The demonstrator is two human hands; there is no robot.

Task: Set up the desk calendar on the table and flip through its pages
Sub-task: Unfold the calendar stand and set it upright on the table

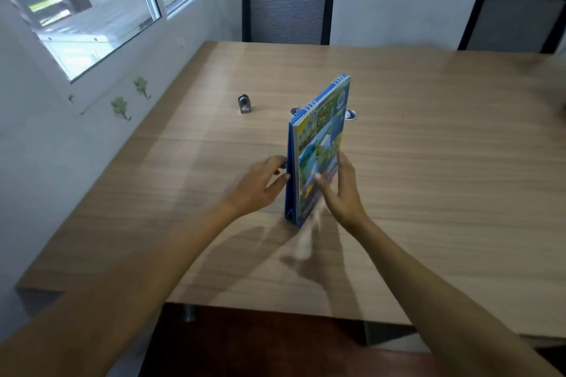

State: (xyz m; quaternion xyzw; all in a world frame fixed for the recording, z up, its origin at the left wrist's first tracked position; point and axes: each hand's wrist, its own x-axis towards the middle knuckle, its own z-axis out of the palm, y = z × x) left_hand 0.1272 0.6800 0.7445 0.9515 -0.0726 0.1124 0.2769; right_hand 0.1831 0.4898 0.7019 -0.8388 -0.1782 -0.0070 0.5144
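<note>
The desk calendar (318,144) stands upright on the wooden table (428,162), seen nearly edge-on. It has a blue stand, a white spiral binding at the top and a colourful picture page facing right. My left hand (263,185) presses against the blue back panel near its lower half. My right hand (340,190) lies against the front picture page with the fingers spread on it. Both hands hold the calendar between them.
A small grey metal object (244,103) stands on the table behind and left of the calendar. A round cable grommet (349,115) sits behind the calendar. Two black mesh chairs (286,12) (514,21) stand at the far edge. A wall with windows runs along the left.
</note>
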